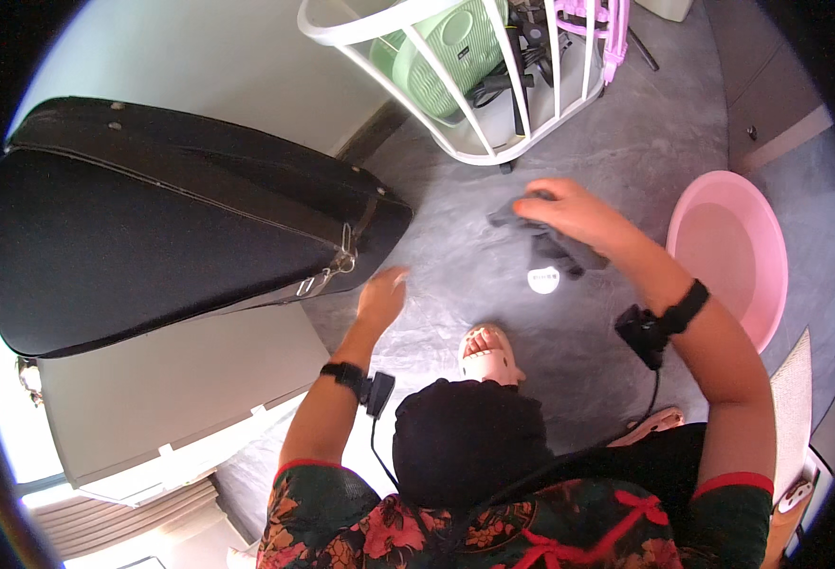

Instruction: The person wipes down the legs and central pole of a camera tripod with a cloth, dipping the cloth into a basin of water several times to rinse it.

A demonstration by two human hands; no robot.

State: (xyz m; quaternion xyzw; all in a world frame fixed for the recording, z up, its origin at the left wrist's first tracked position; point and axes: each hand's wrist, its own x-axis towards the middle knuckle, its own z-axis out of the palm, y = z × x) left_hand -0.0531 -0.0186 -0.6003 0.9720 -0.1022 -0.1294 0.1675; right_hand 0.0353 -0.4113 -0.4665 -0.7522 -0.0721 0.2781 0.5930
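In my right hand (pixel 574 213) is a crumpled dark grey cloth (pixel 564 248), its folds hanging below my fingers, which are closed round it. A round white patch with print on it (pixel 543 279) shows just under the cloth; whether it is attached to the cloth I cannot tell. My left hand (pixel 382 299) is beside the narrow end of a large black case (pixel 171 232) with metal clasps. The left fingers are smeared by motion, and nothing shows in them. The case lies above a pale box (pixel 180 389).
Ahead stands a white slatted basket (pixel 465 133) with a green plastic item (pixel 450 57) and dark items inside. A pink basin (pixel 728 247) is on the grey marbled floor (pixel 436 237) to the right. Dark cabinets (pixel 768 76) edge the far right. My sandalled foot (pixel 486 353) is below my hands.
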